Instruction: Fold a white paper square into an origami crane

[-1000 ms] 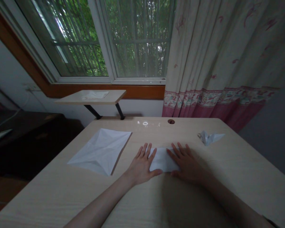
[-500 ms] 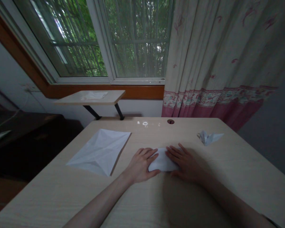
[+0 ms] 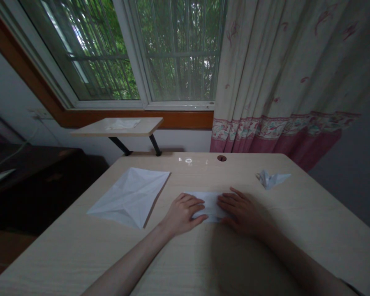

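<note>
A folded sheet of white paper lies on the desk between my hands, its lower edge slightly lifted. My left hand rests on its left end, fingers stretched over it and the thumb apart along the lower edge. On the right end lies my right hand, fingers spread across the sheet; its thumb is partly lost in shadow. To the left is a larger creased white sheet, unfolded and apart from both hands. A folded paper crane stands beyond my right hand.
The pale wooden desk has a round cable hole near its back edge. A small raised shelf at the back left bears white paper. Behind are a window and a curtain. Dark furniture stands left.
The fingers of both hands have shifted slightly on the folded paper. More of its upper left edge shows, and its lower edge now looks slightly raised.
</note>
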Demonstrator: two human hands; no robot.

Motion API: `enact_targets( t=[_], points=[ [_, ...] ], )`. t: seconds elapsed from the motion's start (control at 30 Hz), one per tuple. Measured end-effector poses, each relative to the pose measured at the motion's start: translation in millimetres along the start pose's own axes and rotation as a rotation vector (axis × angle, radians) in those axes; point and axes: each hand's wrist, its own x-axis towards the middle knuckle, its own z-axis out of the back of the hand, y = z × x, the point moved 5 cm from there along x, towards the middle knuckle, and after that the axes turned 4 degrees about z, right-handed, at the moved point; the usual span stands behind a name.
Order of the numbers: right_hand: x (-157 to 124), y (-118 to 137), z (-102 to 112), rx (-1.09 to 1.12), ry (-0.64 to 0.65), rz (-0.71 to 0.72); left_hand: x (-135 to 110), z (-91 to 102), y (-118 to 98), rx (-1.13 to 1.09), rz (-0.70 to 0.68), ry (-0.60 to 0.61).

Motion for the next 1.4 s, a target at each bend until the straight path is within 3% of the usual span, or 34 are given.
enact_targets(
  t=[0.2,0.5,0.83,1.13,1.4],
  points=[
    [-1.6,5.5,6.9,-0.033,-0.151,0.025,-0.5,3.2,-1.6,0.017,-0.083,-0.124],
    [-6.5,16.7,28.1,-0.163,-0.470,0.192,-4.7,10.9,-10.2,0.045,-0.217,-0.311],
    [-15.6,20.2,36.9,-0.145,-0.717,0.231,-13.1,30.0,-17.4,0.088,-0.262,-0.521],
    [-18.2,22.0,41.1,-0.271,-0.716,0.203,-21.0,36.3,-20.1,0.212,-0.225,-0.700],
    [-14.4,20.0,35.0,-0.385,-0.754,-0.007,-17.0,33.9,-17.1,0.306,-0.063,-0.741]
  ],
)
